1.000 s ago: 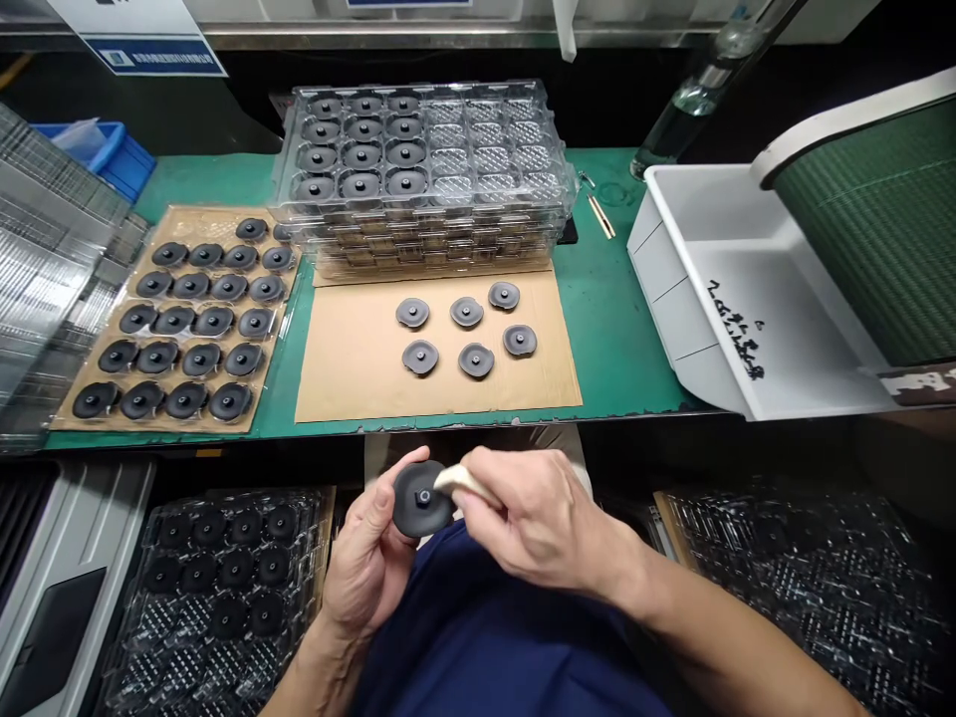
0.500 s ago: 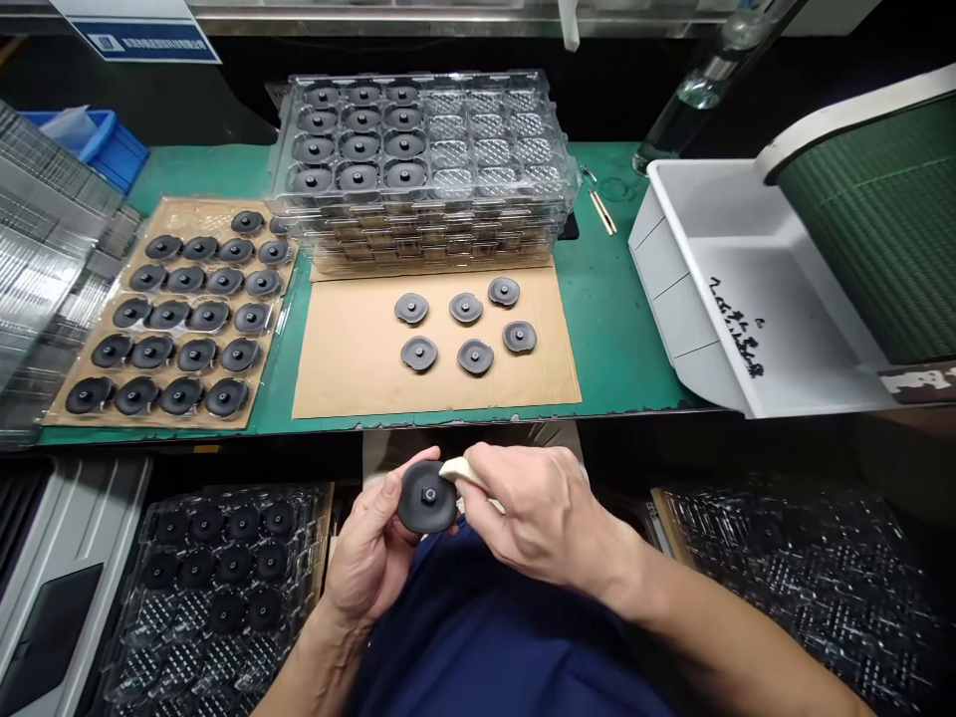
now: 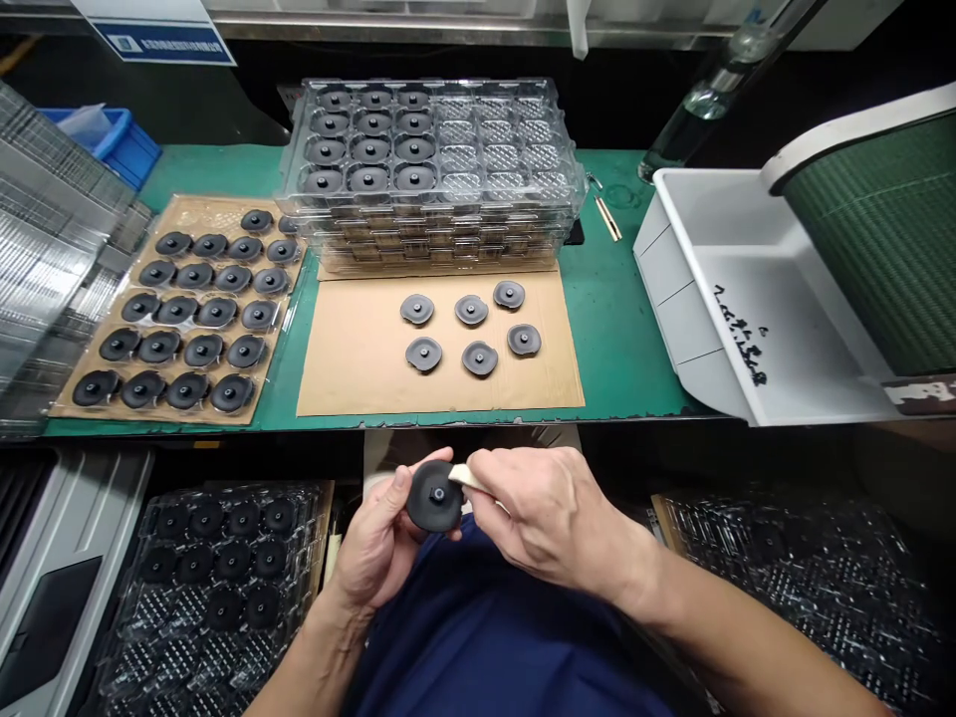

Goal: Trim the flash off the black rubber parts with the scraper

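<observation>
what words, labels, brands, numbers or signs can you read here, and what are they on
None can be read for certain.
Hanging sign: pale characters on a blue band, too blurred to read.
Grey bin: black marks, unclear whether writing.
Held disc: no legible text.

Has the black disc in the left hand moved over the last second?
Yes, slightly: the black disc in the left hand has shifted rightward, judged against the cardboard sheet.

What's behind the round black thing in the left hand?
Behind the black disc, some fingers of the left hand peek out at its edge, and blue cloth shows below. The disc hides its own back and the rest of those fingers.
</observation>
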`<state>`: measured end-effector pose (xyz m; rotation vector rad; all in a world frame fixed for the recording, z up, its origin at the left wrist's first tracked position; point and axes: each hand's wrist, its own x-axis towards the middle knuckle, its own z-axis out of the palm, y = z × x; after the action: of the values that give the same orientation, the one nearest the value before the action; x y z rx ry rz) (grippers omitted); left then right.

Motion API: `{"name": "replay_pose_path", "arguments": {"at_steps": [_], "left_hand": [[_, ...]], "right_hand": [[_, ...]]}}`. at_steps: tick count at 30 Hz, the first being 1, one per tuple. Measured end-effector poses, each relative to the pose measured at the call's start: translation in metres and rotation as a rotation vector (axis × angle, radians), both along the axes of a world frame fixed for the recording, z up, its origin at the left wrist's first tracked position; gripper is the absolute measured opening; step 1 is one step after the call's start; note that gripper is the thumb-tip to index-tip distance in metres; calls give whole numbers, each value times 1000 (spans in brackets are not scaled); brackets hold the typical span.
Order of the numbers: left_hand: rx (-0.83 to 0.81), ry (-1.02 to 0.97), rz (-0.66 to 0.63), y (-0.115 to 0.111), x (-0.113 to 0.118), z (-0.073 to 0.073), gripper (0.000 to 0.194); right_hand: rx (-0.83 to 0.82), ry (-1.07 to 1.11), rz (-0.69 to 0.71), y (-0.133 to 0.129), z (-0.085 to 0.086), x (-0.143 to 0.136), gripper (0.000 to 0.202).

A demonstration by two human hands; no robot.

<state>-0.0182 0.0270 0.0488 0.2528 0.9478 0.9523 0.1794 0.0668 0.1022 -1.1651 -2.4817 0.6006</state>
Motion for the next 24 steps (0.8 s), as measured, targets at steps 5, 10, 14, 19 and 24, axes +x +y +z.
{"name": "replay_pose_path", "arguments": {"at_steps": [5, 10, 14, 19, 24], "left_hand": [[32, -48, 16, 2, -1, 0, 47], [3, -55, -11, 4, -2, -1, 45], [-19, -148, -9, 5, -1, -1, 45], [81, 36, 297, 6, -4, -2, 45], [-3, -87, 31, 3, -6, -10, 41]], "right_hand": [[35, -6, 52, 0, 1, 0, 19], [83, -53, 51, 5, 2, -3, 20], [157, -55, 132, 11, 5, -7, 17], [-5, -28, 57, 4, -3, -8, 18], [125, -116, 88, 10, -7, -9, 13]]}}
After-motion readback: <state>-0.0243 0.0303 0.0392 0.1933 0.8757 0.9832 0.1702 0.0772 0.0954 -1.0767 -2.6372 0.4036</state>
